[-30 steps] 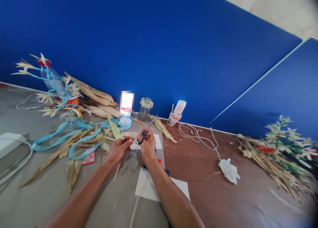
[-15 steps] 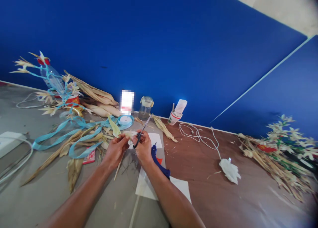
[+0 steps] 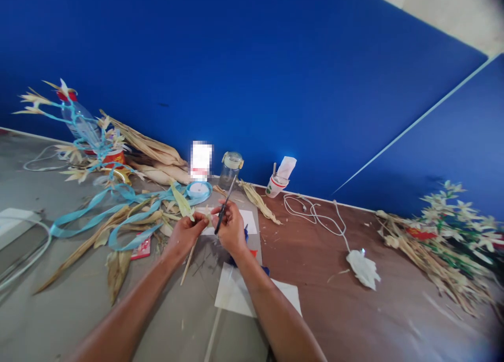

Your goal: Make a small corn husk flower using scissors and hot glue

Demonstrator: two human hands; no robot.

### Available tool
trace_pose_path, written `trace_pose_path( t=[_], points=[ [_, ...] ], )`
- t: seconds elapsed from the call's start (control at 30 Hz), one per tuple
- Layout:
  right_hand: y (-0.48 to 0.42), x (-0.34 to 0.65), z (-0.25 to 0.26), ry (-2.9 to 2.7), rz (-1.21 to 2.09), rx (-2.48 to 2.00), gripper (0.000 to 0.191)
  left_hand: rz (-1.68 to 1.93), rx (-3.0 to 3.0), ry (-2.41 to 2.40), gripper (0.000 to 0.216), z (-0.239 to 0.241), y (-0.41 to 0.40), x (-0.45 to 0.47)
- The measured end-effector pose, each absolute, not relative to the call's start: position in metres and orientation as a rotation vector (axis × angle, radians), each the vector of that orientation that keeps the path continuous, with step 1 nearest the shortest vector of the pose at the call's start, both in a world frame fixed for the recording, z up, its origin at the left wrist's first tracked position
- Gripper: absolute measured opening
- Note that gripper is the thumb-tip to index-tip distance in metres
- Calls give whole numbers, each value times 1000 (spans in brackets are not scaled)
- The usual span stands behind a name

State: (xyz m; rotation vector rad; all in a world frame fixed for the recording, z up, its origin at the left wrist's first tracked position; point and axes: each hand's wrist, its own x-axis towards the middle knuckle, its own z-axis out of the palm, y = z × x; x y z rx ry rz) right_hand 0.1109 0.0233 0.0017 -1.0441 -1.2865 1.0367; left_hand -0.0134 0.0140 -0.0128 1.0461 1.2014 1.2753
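right hand (image 3: 231, 229) gripping scissors (image 3: 225, 205), left hand (image 3: 186, 233) pinching husk strip (image 3: 203, 213)

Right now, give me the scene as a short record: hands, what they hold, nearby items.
left hand: pinches pale dried husk strip
right hand: grips black-handled metal scissors, blades pointing up and away
nearby: light blue ribbon spool, clear glass jar, white paper sheet
surface: grey and brown table
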Motion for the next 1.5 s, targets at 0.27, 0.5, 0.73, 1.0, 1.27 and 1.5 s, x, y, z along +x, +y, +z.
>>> trace_pose_path(
  t=[0.27,0.5,0.73,1.0,1.27,1.5],
  points=[
    [28,111,-4,-1250,1076,-1056,35,1235,1031,1178,25,-16,15,-13],
    [27,110,-2,-1214,1125,-1046,34,1272,999,1166,25,-17,15,-13],
    [29,105,-9,-1034,1171,-1034,35,1343,954,1152,24,-17,13,-8],
    [37,119,-10,-938,1041,-1179,35,1502,552,1021,31,-7,15,-11],
    [37,128,-6,-1373,688,-1499,44,1435,447,876,27,-2,13,-12],
    [27,112,2,-1336,1180,-1084,44,1455,412,874,26,-12,16,-12]
  ],
)
